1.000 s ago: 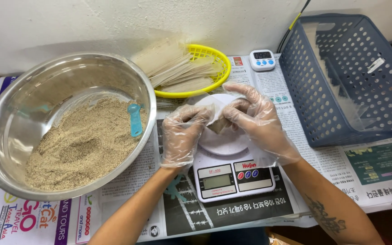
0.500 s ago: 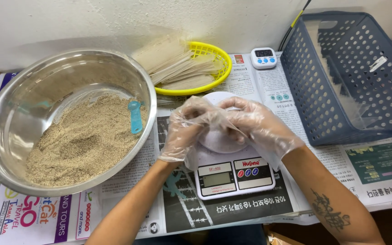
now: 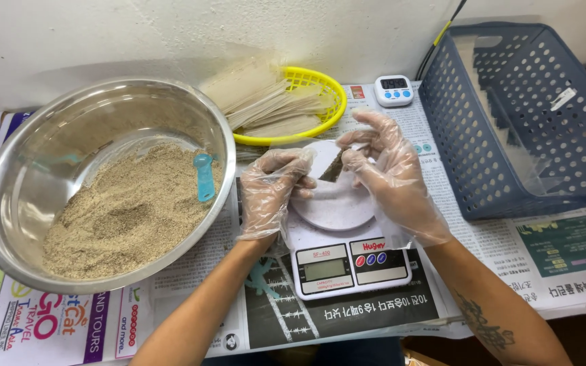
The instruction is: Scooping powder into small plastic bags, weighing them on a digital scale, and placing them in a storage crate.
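Standing over the kitchen scale [image 3: 347, 261], which sits nearest on the newspaper-covered counter [image 3: 578, 251], the person has both gloved hands raised just above its round white plate [image 3: 334, 203]. The left hand [image 3: 272, 190] and the right hand [image 3: 391, 183] each pinch one end of a small packet [image 3: 331, 167], a thin clear sleeve with something dark inside, held tilted between them. Both grips are closed on the packet, fingertips together at its edges.

It looks very light and limp, and the plastic gloves on plastic film would likely be slippery, so a pinch at the corners or sealed edges seems the surest hold; squeezing the middle could crumple it or push the filling out.

Left of the scale is a large steel bowl [image 3: 15, 203] of tan grain with a small blue scoop [image 3: 203, 176] lying in it. Behind the scale, a yellow basket [image 3: 327, 95] holds a stack of flat pale sleeves, and a small white timer [image 3: 393, 90] sits beside it. Right of the scale stands a blue crate [image 3: 469, 156].
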